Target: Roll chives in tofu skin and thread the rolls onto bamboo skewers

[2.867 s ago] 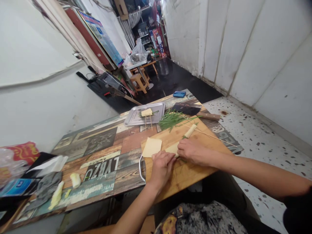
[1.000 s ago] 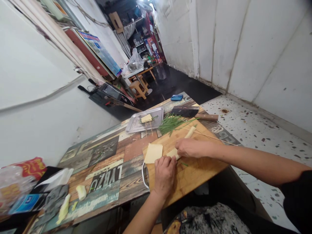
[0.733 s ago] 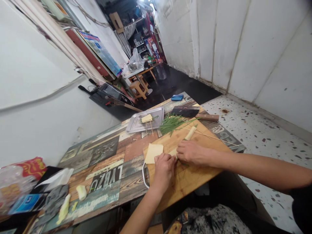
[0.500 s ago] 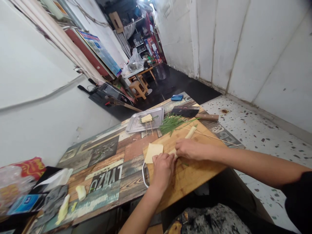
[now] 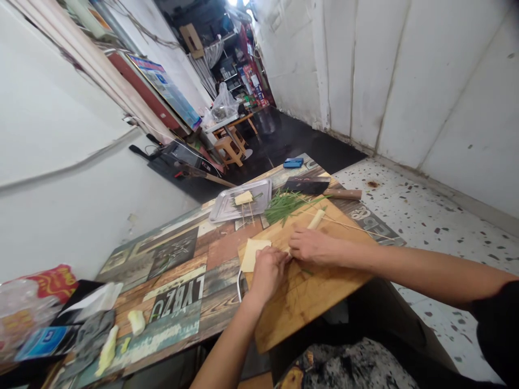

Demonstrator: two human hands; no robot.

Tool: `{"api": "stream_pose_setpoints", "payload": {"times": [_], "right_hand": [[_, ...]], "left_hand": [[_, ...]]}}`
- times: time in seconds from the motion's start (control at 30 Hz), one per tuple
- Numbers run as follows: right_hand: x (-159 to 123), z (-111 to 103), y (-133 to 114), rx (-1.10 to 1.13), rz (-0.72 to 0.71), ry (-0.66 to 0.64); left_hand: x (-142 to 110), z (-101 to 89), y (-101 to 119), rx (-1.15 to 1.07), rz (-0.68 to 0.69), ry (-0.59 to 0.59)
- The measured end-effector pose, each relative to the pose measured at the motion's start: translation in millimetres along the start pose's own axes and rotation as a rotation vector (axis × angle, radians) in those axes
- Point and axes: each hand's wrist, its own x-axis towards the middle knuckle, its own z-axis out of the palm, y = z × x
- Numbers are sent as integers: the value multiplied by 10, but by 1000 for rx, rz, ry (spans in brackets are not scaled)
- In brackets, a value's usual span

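Observation:
Both hands rest on a wooden cutting board [image 5: 308, 292]. My left hand [image 5: 265, 270] is curled, its fingers pressed down on a pale yellow sheet that is mostly hidden under both hands. My right hand [image 5: 310, 246] is closed over the same sheet, fingertips meeting the left hand. A flat square of the same pale sheet [image 5: 250, 254] lies just left of my left hand. A finished pale roll [image 5: 316, 219] lies beyond my right hand. Green chive stalks [image 5: 286, 204] are piled at the board's far end, with thin bamboo skewers [image 5: 357, 227] to the right.
A metal tray [image 5: 227, 208] holding a skewered roll stands beyond the board. A cleaver [image 5: 312, 186] with wooden handle lies past the chives, a blue object [image 5: 293, 162] behind it. Bags, a cloth and pale vegetable scraps [image 5: 135, 321] sit at the table's left end. Speckled floor lies to the right.
Both hands have crept forward across the board, still pressed on the sheet between them, and more of it is now covered. The view has shifted slightly.

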Motion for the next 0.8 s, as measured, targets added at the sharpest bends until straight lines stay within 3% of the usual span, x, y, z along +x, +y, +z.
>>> {"api": "stream_pose_setpoints", "payload": {"times": [0.1,0.23,0.37,0.43,0.5,0.57,0.67,0.8], "right_hand": [[62,-41,91,52,-5,-89],[221,-91,187,95,-1,-199],[237,-122,189,89,47,-189],[117,-173,199,102,98,-109],[-87,-244,223,112,253,18],[-331,-302,239,90,499,83],[-640,-304,214,10,769,-6],[-797,-184,171,-45,853,-96]], "left_hand": [[-22,31,28,95,8,62],[-85,160,62,251,117,210],[-64,241,30,325,180,262],[-44,239,14,316,186,238],[-38,225,6,282,166,212],[-45,214,1,233,137,202],[-50,217,-8,154,106,198],[-23,226,-6,87,62,196]]}}
